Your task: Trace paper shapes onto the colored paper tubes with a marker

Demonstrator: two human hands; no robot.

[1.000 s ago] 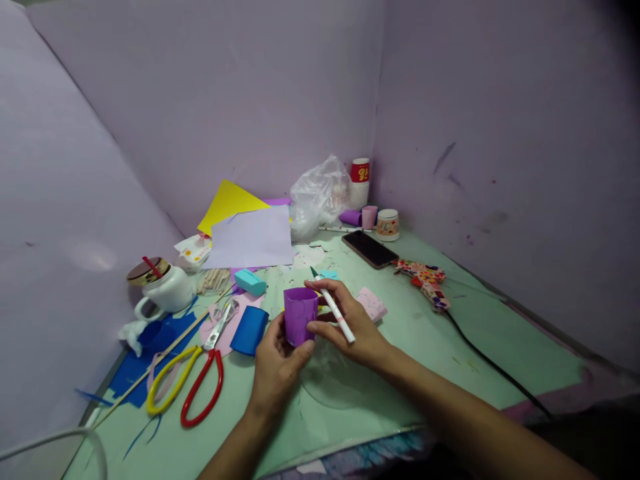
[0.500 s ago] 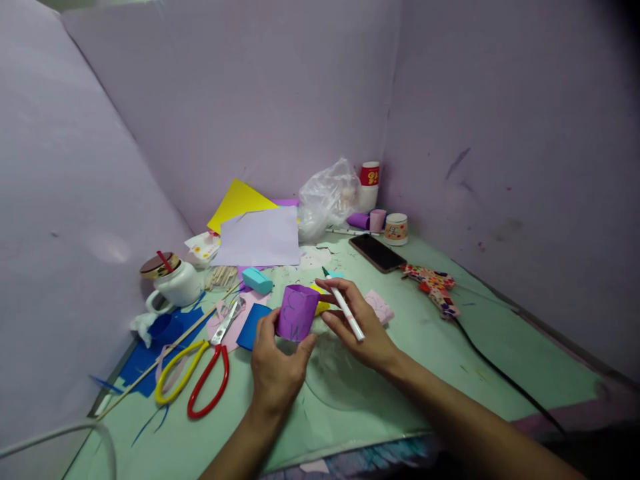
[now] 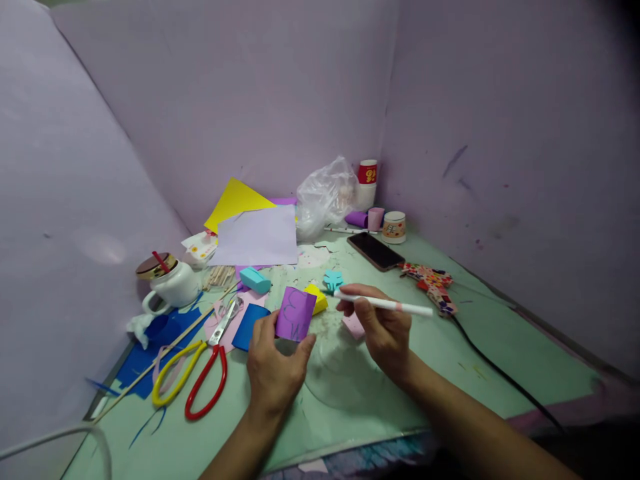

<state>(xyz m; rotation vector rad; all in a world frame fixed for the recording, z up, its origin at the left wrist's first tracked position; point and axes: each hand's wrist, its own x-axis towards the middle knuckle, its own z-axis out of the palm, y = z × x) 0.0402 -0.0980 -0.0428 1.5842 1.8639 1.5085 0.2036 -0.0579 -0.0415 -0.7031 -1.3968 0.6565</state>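
Note:
My left hand grips a purple paper tube with dark curved lines drawn on the side facing me. To its right, my right hand pinches a white marker, whose dark green tip points left toward the tube but stays apart from it. A yellow folded paper piece lies just behind the tube. Beyond the marker tip sits a turquoise paper cutout. Part of a pink paper piece shows beside my right hand. Left of my left hand is a blue paper piece.
Scissors with yellow and red handles lie at left, beside a thin stick and a white mug. Paper sheets and a plastic bag stand behind. A phone and a corded, patterned glue gun lie right.
My right hand has moved slightly right and down, and the marker has swung from steep to nearly level. The purple tube has turned, so its drawn lines face me more fully.

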